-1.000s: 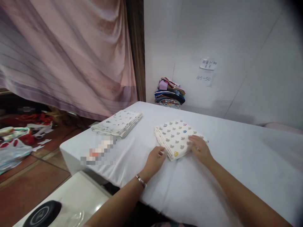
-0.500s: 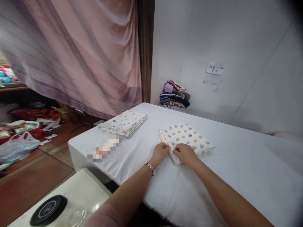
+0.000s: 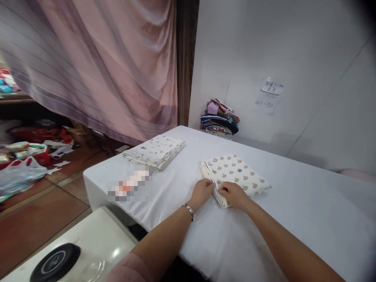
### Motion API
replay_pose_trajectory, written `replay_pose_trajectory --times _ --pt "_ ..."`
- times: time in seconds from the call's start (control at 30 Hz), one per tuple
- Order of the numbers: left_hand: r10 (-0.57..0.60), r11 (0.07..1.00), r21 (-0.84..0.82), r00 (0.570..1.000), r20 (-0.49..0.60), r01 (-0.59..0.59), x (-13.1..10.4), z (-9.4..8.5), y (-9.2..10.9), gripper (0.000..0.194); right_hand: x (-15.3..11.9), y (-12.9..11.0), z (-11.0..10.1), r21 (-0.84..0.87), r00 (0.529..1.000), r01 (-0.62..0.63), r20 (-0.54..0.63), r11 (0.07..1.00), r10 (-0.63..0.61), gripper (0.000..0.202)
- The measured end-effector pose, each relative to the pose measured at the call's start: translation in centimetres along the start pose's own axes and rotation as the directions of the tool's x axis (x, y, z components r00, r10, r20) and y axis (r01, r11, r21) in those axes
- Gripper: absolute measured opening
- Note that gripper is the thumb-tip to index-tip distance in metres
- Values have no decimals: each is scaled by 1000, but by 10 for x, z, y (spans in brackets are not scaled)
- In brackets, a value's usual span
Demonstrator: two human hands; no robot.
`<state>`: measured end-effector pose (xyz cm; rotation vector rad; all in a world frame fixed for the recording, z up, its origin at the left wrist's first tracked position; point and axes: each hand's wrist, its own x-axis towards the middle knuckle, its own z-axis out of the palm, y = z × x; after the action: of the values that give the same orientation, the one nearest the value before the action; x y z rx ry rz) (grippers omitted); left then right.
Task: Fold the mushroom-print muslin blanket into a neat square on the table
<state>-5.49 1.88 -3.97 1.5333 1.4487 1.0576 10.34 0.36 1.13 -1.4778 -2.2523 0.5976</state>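
A folded white cloth [image 3: 235, 172] with grey rounded motifs and a few coloured ones lies on the white-covered table [image 3: 308, 203]. At its near left side, where the layers stack up, my left hand [image 3: 203, 192] pinches the folded edge between thumb and fingers. Just to the right, my right hand [image 3: 235, 194] is closed on the same edge, its fingers curled in and partly hidden. A bracelet [image 3: 189, 211] circles my left wrist. Farther left on the table rests another folded cloth [image 3: 157, 150], white with small dark prints, in several layers.
A pile of folded fabrics [image 3: 220, 117] stands by the wall beyond the table. A blurred-out item [image 3: 129, 186] lies near the table's left edge. At lower left is a white surface [image 3: 100, 231] with a black round object [image 3: 55, 261]. A pink curtain [image 3: 132, 70] hangs behind.
The view has shifted slightly, so most things sit a little differently in the picture. Both hands stay at the same edge of the patterned cloth, which looks much the same.
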Motion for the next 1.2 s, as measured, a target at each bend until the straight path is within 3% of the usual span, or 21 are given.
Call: replay_pose_trajectory --times 0.23,0.47,0.63,0.77,0.93,1.2 --pt "-4 999 -41 1000 26 5 1 -4 5 18 7 -11 6 -197 993 -115 -46 974 108 11" --pt "-95 995 -35 995 -9 95 21 -10 7 36 11 -10 7 -52 991 -74 -116 996 67 12" --pt "-122 992 25 991 -52 124 39 -12 13 43 10 -14 11 -114 994 -83 -74 990 74 11" --pt "-120 976 168 988 -100 136 49 -9 20 43 6 -16 14 -164 994 -94 -71 982 83 9" --pt "-133 952 259 982 -131 163 60 -7 19 39 1 -15 21 -222 995 -59 -91 973 39 5" --pt "-147 976 146 983 -113 162 70 -8 7 29 -6 -17 26 -282 990 38 -118 959 -74 15"
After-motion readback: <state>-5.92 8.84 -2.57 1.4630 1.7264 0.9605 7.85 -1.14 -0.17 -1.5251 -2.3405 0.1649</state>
